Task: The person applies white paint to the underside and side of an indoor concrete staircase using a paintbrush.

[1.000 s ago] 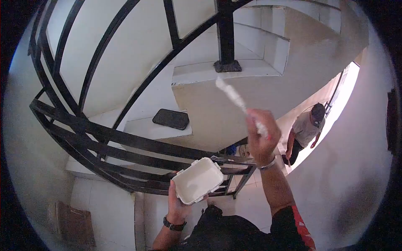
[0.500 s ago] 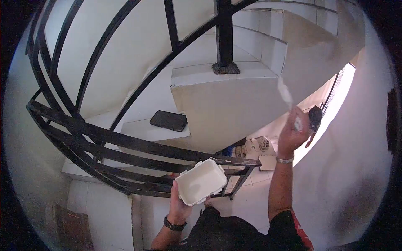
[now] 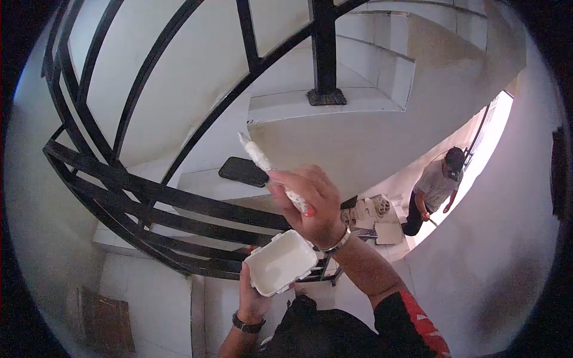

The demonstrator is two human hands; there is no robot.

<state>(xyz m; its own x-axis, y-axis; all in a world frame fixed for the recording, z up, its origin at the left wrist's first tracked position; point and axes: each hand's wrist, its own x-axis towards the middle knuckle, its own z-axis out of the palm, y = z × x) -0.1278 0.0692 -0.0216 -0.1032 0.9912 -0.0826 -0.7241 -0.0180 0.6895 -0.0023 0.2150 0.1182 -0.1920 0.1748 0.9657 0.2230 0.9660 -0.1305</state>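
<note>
A black railing (image 3: 119, 194) curves off to the left of both hands. The left hand (image 3: 253, 297) has its fingers clamped on the near edge of a white tub (image 3: 280, 262), which sits just above them. The right hand (image 3: 316, 201) has its fingers closed around a white-coated brush (image 3: 255, 154). The brush tip juts up and left of those fingers, over a dark flat slab (image 3: 243, 171) on a step. Far right of the fingers, a person (image 3: 437, 186) stands below.
</note>
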